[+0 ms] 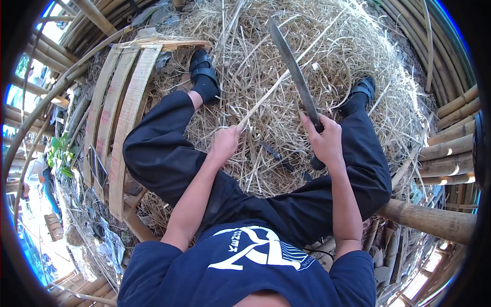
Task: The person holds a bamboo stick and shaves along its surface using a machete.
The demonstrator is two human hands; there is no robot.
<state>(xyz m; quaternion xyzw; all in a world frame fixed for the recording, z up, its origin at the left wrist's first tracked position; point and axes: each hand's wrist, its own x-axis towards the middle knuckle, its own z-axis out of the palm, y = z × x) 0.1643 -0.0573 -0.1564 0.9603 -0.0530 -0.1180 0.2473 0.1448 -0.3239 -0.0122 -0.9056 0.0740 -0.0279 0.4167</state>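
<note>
My left hand [223, 145] is closed round the lower end of a long, thin pale strip [279, 81], which slants up to the right over the shavings. In my right hand [325, 139] is the dark handle of a long-bladed knife [295, 66], its blade pointing up and slightly left. The blade crosses the strip, but whether they touch cannot be made out. Between my legs a smaller dark tool [276, 155] lies on the shavings, below and between my hands.
Wood shavings [245, 30] cover the ground around my feet. A slatted wooden piece [120, 117] stands at the left. Bamboo poles [434, 217] are at the right, with more stacked along both sides. Part of another person [38, 171] shows at the far left.
</note>
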